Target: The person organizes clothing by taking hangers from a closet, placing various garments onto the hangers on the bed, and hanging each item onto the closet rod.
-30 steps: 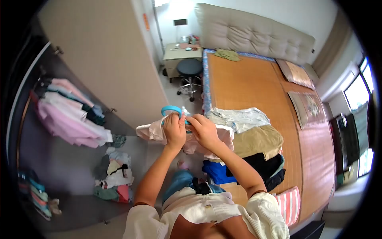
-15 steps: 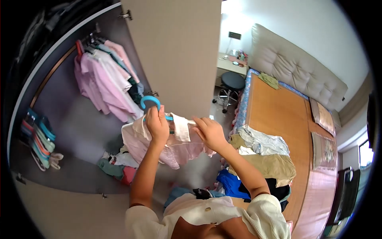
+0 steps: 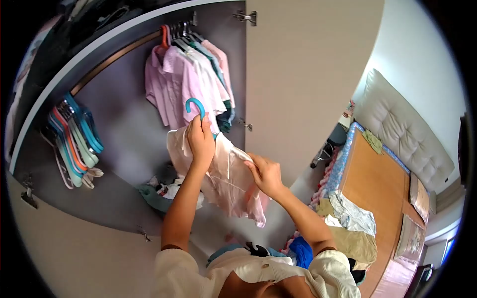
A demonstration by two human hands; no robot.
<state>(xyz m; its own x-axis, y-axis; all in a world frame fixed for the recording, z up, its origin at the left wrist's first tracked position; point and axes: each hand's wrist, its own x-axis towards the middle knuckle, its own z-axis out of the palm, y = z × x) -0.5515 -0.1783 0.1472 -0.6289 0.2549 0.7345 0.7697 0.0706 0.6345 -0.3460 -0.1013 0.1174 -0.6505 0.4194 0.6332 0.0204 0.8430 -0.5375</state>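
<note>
A pale pink shirt (image 3: 231, 181) hangs on a blue hanger (image 3: 195, 103) in front of the open wardrobe. My left hand (image 3: 201, 141) is closed round the base of the hanger's hook at the collar. The shoulder of the shirt is pinched between the fingers of my right hand (image 3: 265, 174). Behind the blue hook, pink, white and green shirts (image 3: 186, 82) hang from the wardrobe rail (image 3: 117, 60).
Several empty hangers (image 3: 74, 144) hang at the rail's left end. Clothes (image 3: 171, 188) lie on the wardrobe floor. The wardrobe door (image 3: 308, 74) stands open at the right. Beyond it, folded clothes (image 3: 353, 241) lie on the bed (image 3: 370, 184).
The view has swung left toward the wardrobe. The shirt now hangs more openly on the hanger, its right shoulder lower, and my right hand has moved down along with that shoulder.
</note>
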